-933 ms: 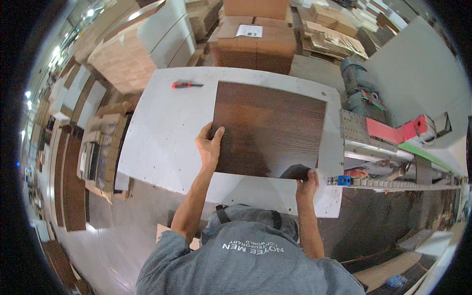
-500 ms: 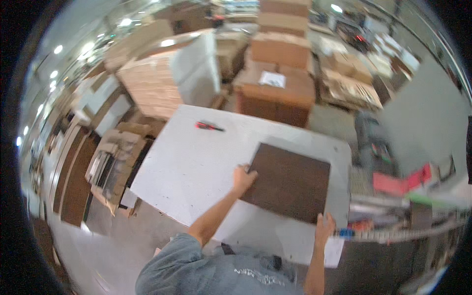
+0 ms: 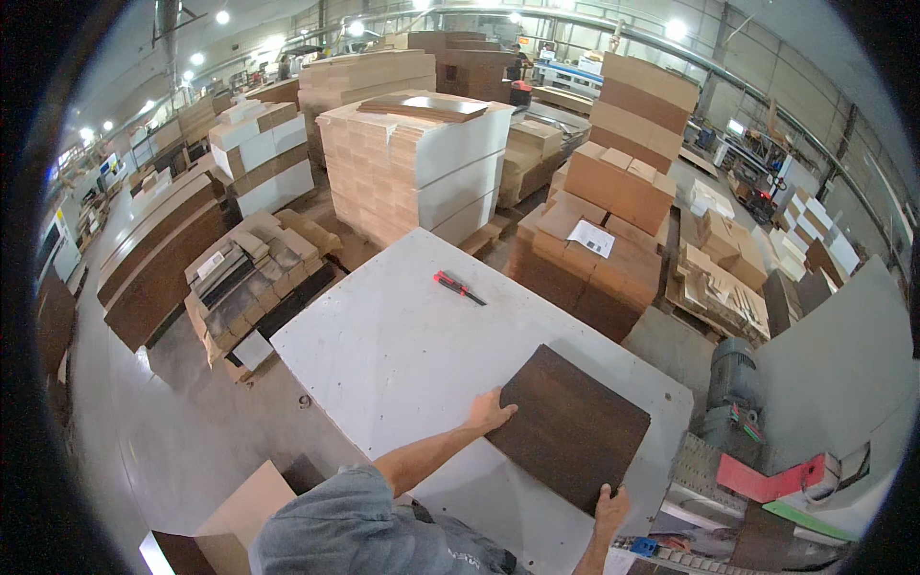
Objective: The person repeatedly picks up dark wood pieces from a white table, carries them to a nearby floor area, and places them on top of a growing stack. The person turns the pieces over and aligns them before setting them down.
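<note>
A flat dark brown panel (image 3: pixel 573 426) lies on, or just above, the white worktable (image 3: pixel 374 335). My left hand (image 3: pixel 491 410) is closed on its left edge, the thumb over the top face. At the near right corner my right hand (image 3: pixel 611 506) grips the panel, thumb up; its other fingers are partly hidden. Farther off on the tabletop rests a slim red-and-black hand tool (image 3: pixel 458 287), touched by neither hand.
Stacked brown boards (image 3: pixel 585 259) with a paper sheet stand beyond the table, beside a tall pale stack (image 3: pixel 412 163). A low pallet of strips (image 3: pixel 254 278) is at the left. A motor (image 3: pixel 736 374) and red bracket (image 3: pixel 771 479) stand at the right.
The view has swung left and up, so the table appears rotated and more of the hall shows. Both hands keep their hold on the panel, whose place on the table looks much the same.
</note>
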Demonstrator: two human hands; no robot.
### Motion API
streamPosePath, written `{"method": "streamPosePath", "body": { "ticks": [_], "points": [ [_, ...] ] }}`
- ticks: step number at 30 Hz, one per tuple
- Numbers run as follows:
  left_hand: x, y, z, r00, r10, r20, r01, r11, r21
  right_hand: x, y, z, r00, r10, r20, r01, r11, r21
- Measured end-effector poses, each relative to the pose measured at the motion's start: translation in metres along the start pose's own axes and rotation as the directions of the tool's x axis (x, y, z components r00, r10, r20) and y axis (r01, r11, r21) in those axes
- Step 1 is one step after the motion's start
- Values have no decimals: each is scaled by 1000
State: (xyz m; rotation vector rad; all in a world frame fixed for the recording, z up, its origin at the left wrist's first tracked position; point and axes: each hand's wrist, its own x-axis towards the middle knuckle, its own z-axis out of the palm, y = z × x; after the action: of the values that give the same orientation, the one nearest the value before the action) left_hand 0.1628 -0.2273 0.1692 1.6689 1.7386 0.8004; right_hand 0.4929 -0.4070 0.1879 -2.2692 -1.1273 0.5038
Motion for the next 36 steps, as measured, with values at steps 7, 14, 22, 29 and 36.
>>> {"method": "streamPosePath", "body": {
  "ticks": [7, 14, 22, 29, 36],
  "points": [
    [-1, -7, 3, 1000, -14, -27, 14, 1000, 26, 4, 17, 35, 975, -87, -202, 64, 991, -114],
    [-46, -4, -31, 996, -64, 68, 71, 991, -113, -53, 6, 16, 983, -81, -167, 121, 962, 243],
    [-28, -50, -13, 994, 41, 99, -23, 986, -168, -46, 15, 24, 947, 35, -319, 19, 986, 164],
    [-56, 22, -20, 996, 54, 76, -4, 839, -544, -105, -23, -54, 936, -47, -349, 184, 911, 370],
    [-88, 155, 80, 798, 248, 549, 138, 812, -567, -20, 62, -203, 789, -1, -615, 98, 988, 123]
  ]
}}
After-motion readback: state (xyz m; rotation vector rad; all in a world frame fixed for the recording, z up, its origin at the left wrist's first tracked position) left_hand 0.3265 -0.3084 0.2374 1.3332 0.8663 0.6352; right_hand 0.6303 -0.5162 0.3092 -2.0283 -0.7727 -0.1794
